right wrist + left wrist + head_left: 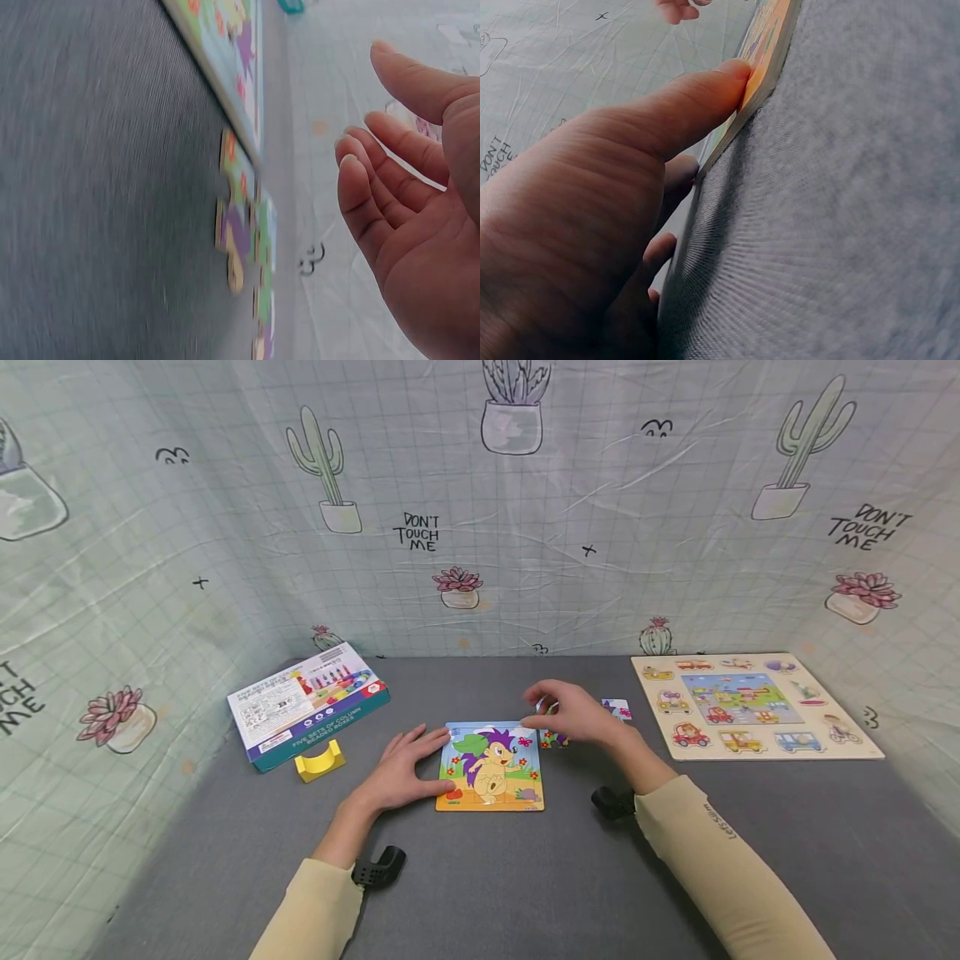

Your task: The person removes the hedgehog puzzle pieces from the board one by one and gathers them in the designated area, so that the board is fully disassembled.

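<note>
A square hedgehog puzzle board [491, 768] lies flat on the grey table. My left hand [405, 768] rests at its left side, fingers spread. In the left wrist view the thumb [697, 105] presses on the board's orange border [769, 56]. Raised above the table near the top right corner of the board, my right hand [573, 710] is apart from it. The right wrist view shows that hand [420, 180] with loosely bent fingers and nothing between them. Below it lie several loose puzzle pieces [236, 225], partly hidden by the hand in the head view.
At the left is a bead toy box [307, 702] with a yellow curved block [320, 762] in front of it. A wooden vehicle puzzle board [750, 706] lies at the right. Another loose piece [618, 707] shows behind the right hand. Printed cloth hangs around the table.
</note>
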Available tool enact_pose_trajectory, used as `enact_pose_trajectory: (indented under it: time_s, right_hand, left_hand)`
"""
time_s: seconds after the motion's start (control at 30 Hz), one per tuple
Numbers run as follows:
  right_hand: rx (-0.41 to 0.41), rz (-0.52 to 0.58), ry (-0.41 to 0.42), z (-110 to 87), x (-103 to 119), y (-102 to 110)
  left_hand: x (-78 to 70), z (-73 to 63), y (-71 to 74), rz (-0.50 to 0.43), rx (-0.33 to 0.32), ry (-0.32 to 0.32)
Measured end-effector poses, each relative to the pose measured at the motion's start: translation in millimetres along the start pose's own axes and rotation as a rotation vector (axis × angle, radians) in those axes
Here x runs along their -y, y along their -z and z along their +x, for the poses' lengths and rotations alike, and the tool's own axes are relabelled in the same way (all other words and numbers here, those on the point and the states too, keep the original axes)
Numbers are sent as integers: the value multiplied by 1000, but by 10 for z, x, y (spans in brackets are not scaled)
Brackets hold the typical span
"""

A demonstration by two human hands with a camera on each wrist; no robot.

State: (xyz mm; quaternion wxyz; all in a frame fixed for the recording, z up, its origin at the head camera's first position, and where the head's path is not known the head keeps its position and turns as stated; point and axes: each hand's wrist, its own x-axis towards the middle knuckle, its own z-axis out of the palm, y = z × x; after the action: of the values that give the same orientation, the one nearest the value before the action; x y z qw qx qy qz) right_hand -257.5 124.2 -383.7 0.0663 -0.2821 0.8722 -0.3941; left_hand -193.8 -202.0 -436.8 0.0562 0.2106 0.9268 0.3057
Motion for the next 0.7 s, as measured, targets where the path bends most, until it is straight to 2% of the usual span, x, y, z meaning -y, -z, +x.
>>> enact_pose_trajectory:
  time_s: [0.3, 0.7]
  right_hand:
    - [64, 9, 6, 87, 137, -224]
    - [174, -60, -4, 154, 186, -478]
  left_hand:
    - [-4, 6, -1, 6, 2, 7]
    - [-7, 4, 4, 10, 5, 5]
